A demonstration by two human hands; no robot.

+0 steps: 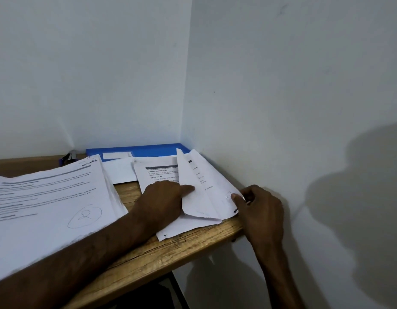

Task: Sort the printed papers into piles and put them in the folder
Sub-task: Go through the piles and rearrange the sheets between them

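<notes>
The left hand (pixel 164 199) lays a straight finger on the small pile (pixel 155 175); the right hand (pixel 260 210) pinches a corner of the bent sheet (pixel 204 197).

L hand (pixel 164 197): bare | L forearm (pixel 92 248): bare, uncovered to pic edge | R hand (pixel 262 210): bare | R forearm (pixel 275 275): bare, uncovered to pic edge

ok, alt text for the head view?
A person's right hand pinches the corner of a lifted sheet while the left hand presses the small pile under it on a wooden table. A thick stack with a circled 2 lies left; a blue folder sits behind.
</notes>
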